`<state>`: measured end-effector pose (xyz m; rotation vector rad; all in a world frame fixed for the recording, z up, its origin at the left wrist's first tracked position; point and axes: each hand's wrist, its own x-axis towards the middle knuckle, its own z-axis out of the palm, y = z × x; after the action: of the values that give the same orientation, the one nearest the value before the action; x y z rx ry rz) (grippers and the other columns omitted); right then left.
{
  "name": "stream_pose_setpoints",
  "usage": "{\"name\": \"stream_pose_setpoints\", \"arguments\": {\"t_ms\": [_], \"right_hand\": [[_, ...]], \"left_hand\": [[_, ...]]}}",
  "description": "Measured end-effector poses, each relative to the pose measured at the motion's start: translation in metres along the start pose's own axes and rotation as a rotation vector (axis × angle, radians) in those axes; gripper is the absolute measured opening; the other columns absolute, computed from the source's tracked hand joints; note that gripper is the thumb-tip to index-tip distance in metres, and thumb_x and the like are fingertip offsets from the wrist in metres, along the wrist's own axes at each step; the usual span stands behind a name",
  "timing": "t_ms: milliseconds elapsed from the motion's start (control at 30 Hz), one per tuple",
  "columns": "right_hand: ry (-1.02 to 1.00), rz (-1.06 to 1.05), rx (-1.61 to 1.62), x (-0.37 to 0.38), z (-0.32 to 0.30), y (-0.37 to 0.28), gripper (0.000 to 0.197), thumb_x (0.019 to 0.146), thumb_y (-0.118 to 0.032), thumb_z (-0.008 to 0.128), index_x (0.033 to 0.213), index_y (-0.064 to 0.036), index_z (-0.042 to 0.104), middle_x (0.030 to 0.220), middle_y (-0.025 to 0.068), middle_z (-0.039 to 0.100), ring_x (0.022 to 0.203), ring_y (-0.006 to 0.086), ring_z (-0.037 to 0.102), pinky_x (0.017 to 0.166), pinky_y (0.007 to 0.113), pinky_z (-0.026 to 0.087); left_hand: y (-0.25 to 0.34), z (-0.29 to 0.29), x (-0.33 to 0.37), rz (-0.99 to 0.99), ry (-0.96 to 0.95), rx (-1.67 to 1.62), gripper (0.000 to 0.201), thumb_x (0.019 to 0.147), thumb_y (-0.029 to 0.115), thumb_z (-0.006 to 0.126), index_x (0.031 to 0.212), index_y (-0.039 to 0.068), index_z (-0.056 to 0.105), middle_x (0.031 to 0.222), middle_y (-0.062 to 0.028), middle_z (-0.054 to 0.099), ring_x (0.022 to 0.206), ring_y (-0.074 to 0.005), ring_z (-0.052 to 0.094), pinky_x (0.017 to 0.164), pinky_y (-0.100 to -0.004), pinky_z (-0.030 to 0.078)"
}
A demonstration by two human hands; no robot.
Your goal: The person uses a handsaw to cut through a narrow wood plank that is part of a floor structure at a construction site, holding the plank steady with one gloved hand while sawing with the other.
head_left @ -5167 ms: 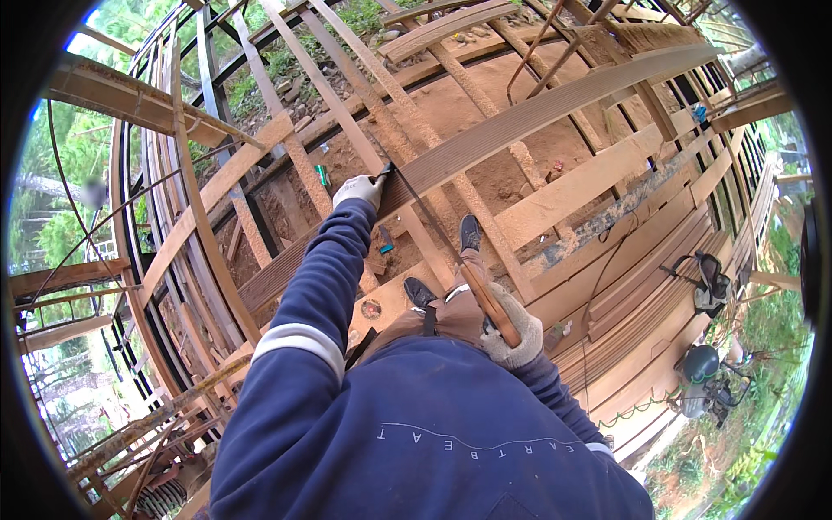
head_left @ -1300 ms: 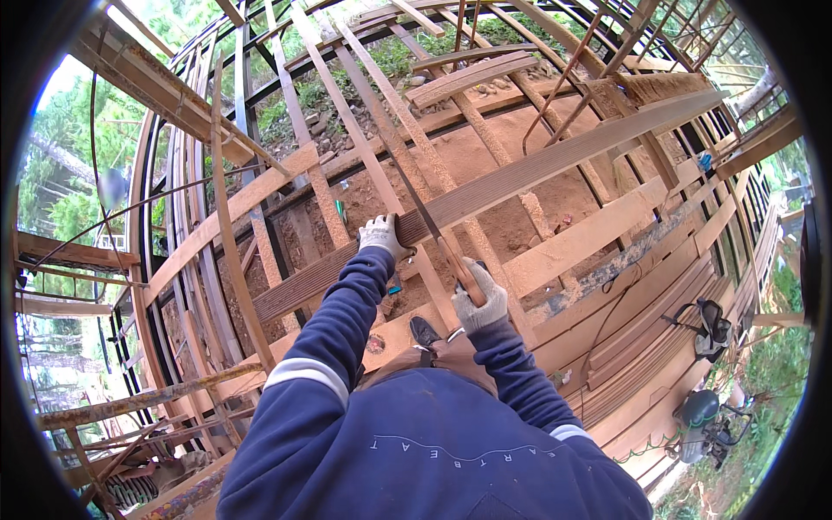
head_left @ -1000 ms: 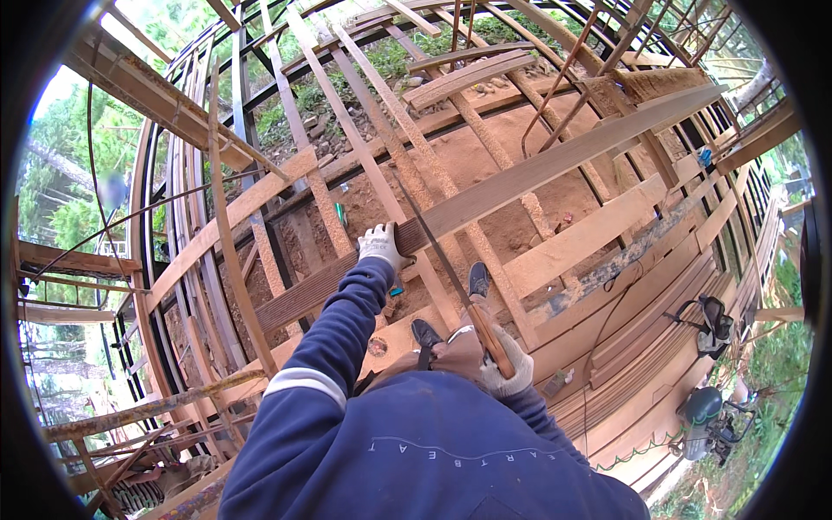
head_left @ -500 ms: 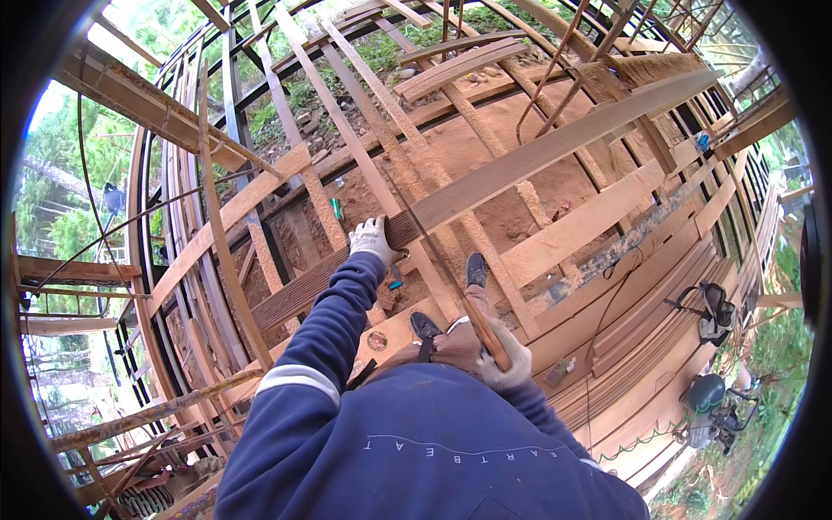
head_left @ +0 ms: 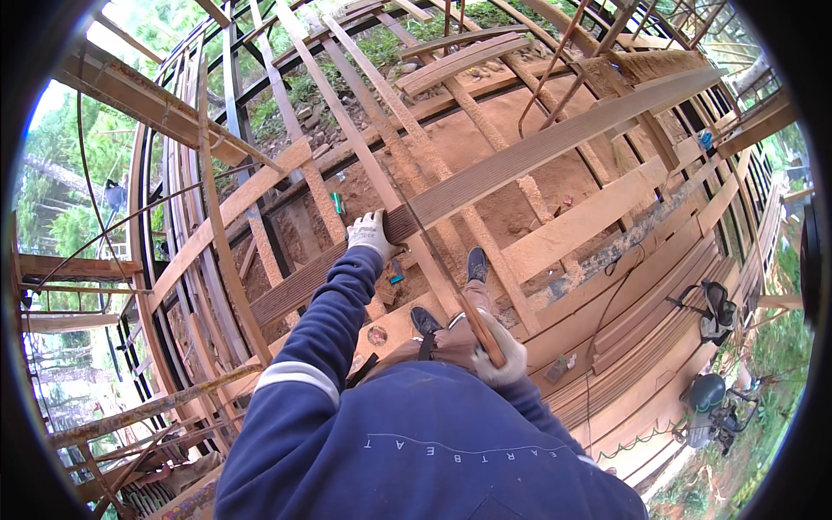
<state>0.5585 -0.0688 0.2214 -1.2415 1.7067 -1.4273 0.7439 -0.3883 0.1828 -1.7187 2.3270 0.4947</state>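
Observation:
A long, dark brown grooved board (head_left: pixel 520 169) lies slantwise across the joists, from the lower left to the upper right. My gloved left hand (head_left: pixel 368 236) is closed over it just left of a thin saw blade, thumb down at the near edge. In my gloved right hand (head_left: pixel 504 357), close to my body, is the wooden handle of a handsaw (head_left: pixel 481 328). From there the narrow blade runs forward across the board, seen almost edge-on. How deep its teeth sit in the wood I cannot tell.
Open gaps show reddish soil between the joists (head_left: pixel 347 143). Sawdust-covered planks (head_left: pixel 581 221) cross them at right. Stacked boards (head_left: pixel 646 334), a strapped bag (head_left: pixel 718 312) and a green-and-dark machine (head_left: pixel 706 394) lie at right. Scaffold poles (head_left: pixel 156 407) stand at left.
My right hand and the saw have shifted slightly forward, away from my body. My left hand keeps its place on the board.

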Motion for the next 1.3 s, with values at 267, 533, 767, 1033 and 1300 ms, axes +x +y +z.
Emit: {"name": "stream_pose_setpoints", "arguments": {"t_ms": [267, 533, 767, 1033, 1300], "right_hand": [[-0.021, 0.092, 0.048, 0.050, 0.025, 0.002, 0.056, 0.079, 0.001, 0.069, 0.135, 0.0078, 0.063, 0.111, 0.0198, 0.076, 0.096, 0.0221, 0.076, 0.088, 0.033, 0.058], [0.111, 0.124, 0.338, 0.043, -0.021, -0.049, 0.055, 0.089, -0.012, 0.071, 0.138, 0.0097, 0.060, 0.114, 0.0146, 0.073, 0.084, 0.0128, 0.067, 0.071, 0.027, 0.056], [0.481, 0.180, 0.275, -0.017, -0.081, -0.042, 0.060, 0.091, -0.021, 0.070, 0.145, 0.0025, 0.057, 0.100, 0.0065, 0.068, 0.067, 0.0097, 0.058, 0.054, 0.025, 0.048], [0.446, 0.143, -0.037, -0.033, -0.071, -0.030, 0.062, 0.089, -0.018, 0.071, 0.145, 0.0041, 0.056, 0.112, 0.0123, 0.072, 0.076, 0.0138, 0.065, 0.065, 0.028, 0.054], [0.055, -0.112, -0.047, 0.033, -0.017, -0.042, 0.052, 0.089, -0.003, 0.070, 0.139, 0.0070, 0.061, 0.114, 0.0176, 0.074, 0.089, 0.0185, 0.071, 0.082, 0.032, 0.059]], "left_hand": [[0.003, 0.004, 0.001, 0.000, 0.046, -0.016, 0.103, 0.068, 0.053, 0.094, 0.150, 0.010, 0.049, 0.142, -0.0164, 0.060, 0.134, -0.0363, 0.055, 0.114, -0.0513, 0.041], [0.007, -0.015, -0.011, 0.062, 0.022, -0.031, 0.119, 0.073, 0.063, 0.086, 0.162, 0.006, 0.033, 0.161, -0.0230, 0.041, 0.152, -0.0376, 0.037, 0.126, -0.0525, 0.028], [0.112, 0.006, -0.064, 0.522, -0.181, 0.348, 0.081, 0.099, 0.053, 0.059, 0.161, 0.005, 0.039, 0.174, -0.0252, 0.014, 0.164, -0.0364, 0.008, 0.132, -0.0533, 0.004], [0.072, 0.055, -0.099, 0.589, 0.175, -0.225, 0.081, 0.087, 0.055, 0.075, 0.153, 0.013, 0.050, 0.159, -0.0202, 0.047, 0.152, -0.0402, 0.037, 0.128, -0.0576, 0.023], [0.012, -0.005, -0.019, 0.008, 0.134, 0.043, 0.114, 0.074, 0.063, 0.085, 0.162, 0.011, 0.033, 0.159, -0.0190, 0.043, 0.150, -0.0385, 0.037, 0.127, -0.0546, 0.022]]}}
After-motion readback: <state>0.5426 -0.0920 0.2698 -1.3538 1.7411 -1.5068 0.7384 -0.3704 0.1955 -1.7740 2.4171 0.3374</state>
